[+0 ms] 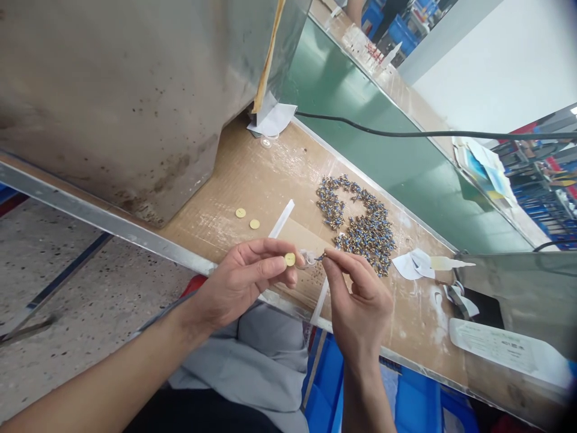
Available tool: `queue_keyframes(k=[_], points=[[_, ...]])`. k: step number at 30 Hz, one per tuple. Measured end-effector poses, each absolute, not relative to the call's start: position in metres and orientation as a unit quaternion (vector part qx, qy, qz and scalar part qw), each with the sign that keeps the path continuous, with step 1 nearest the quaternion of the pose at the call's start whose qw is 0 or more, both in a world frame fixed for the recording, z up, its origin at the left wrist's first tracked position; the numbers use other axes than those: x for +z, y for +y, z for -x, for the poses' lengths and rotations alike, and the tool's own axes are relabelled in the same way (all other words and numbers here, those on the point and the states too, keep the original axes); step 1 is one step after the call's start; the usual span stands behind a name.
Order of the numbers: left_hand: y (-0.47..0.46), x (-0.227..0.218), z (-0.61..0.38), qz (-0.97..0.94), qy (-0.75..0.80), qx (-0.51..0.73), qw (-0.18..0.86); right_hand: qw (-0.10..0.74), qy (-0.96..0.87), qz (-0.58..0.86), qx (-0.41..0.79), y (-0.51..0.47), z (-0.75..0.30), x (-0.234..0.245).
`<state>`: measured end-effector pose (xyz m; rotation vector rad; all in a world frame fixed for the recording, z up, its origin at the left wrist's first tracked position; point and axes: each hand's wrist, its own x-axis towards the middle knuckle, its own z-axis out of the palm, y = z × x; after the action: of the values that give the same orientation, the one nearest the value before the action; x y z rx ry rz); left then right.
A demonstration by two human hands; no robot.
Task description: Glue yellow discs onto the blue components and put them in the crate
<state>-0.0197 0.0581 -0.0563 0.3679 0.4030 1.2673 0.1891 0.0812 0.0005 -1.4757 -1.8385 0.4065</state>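
Observation:
Between the thumb and fingers of my left hand (252, 270) is a small yellow disc (290, 259), its face turned up. My right hand (358, 294) pinches a tiny blue and brass-coloured part (321, 257) just to the right of the disc; the two appear apart. A large pile of similar small blue and brass parts (372, 234) lies on the bench beyond my right hand. Two more yellow discs, a farther disc (240, 213) and a nearer disc (255, 224), rest flat on the bench beyond my left hand.
A big stained metal box (112, 108) stands on the bench's left. A dropper bottle (451, 263) lies on white paper (412, 264) at right, near a long white label-covered container (509, 349). A black cable (383, 131) crosses before the green panel (360, 114). Blue bins (415, 397) sit below.

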Motion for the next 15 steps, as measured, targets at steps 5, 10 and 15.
queue_keyframes(k=[5, 10, 15], points=[[0.0591, -0.0549, 0.0198, -0.163, 0.186, 0.585, 0.772, 0.357, -0.741, 0.556, 0.115, 0.0819, -0.1883, -0.0003], [0.0598, -0.0537, 0.0204, -0.164, 0.185, 0.586, 0.772, 0.352, -0.755, 0.544, 0.098, 0.0828, -0.1893, -0.0023], [0.0601, -0.0555, 0.0198, -0.166, 0.181, 0.585, 0.773, 0.349, -0.766, 0.533, 0.085, 0.0835, -0.1892, -0.0025]])
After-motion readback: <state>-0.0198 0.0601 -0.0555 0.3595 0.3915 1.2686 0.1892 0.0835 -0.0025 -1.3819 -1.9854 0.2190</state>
